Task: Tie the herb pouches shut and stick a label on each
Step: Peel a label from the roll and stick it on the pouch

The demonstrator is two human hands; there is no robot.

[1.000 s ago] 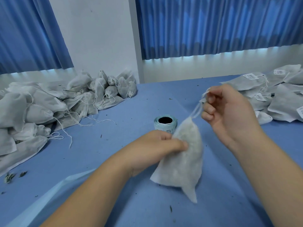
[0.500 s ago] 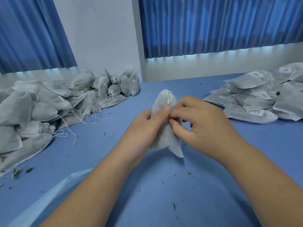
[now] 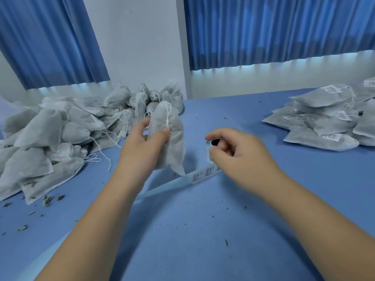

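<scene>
Two hands: bare forearms reach in from the near edge over a blue table (image 3: 203, 230).
Crumbs: many dark herb bits (image 3: 46, 199) are scattered on the table, thickest at near left.
Label strip (image 3: 176, 183): one pale strip lies flat and runs from near left up toward the right hand. A few printed labels at its far end are blurred.
Left hand (image 3: 142, 142): fingers and thumb curl round the middle of one pouch (image 3: 172, 142), holding it off the table.
Pouch axis: the long axis is nearly upright. The gathered top points up and away, and a bottom corner points down, just over the strip.
String (image 3: 167, 118): one white string hangs down the pouch's front to the left fingertips.
Right hand (image 3: 233, 151): it is just right of the pouch and apart from it. The fingers are curled, thumb and forefinger pinching the edge of one label roll (image 3: 215, 141), which the hand mostly hides. Whether a single label is lifted cannot be told.
Left heap (image 3: 50, 138): unlabelled pouches with loose strings overlap, too many to count.
Right stack (image 3: 324, 122): flat pouches overlap at far right, with five white labels showing.
Curtains: two blue ones, left (image 3: 40, 37) and right (image 3: 284, 27), with white wall (image 3: 138, 47) between.
</scene>
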